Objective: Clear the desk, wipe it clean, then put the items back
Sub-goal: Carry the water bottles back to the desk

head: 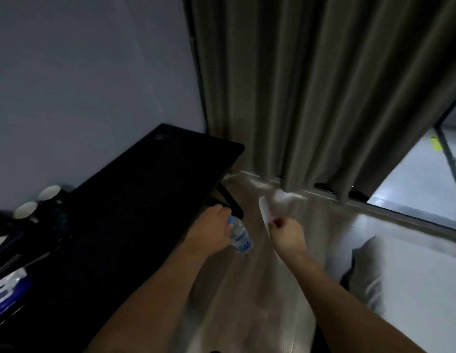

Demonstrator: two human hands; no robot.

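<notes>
The desk [135, 200] top looks matt black; the bottle [239, 236] is clear plastic; the floor [247, 289] shines like glossy wood; the curtain [311, 98] is cloth.

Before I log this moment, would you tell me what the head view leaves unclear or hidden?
- White thing pinched by the right hand: motion blur; tissue or cloth, cannot tell.
- Water bottle in the left hand: label blurred, cap partly covered by fingers.
- Blue-and-white pack: cut off by the left edge, print unreadable.
- Items beside the two cups on the desk: lost in shadow.
</notes>
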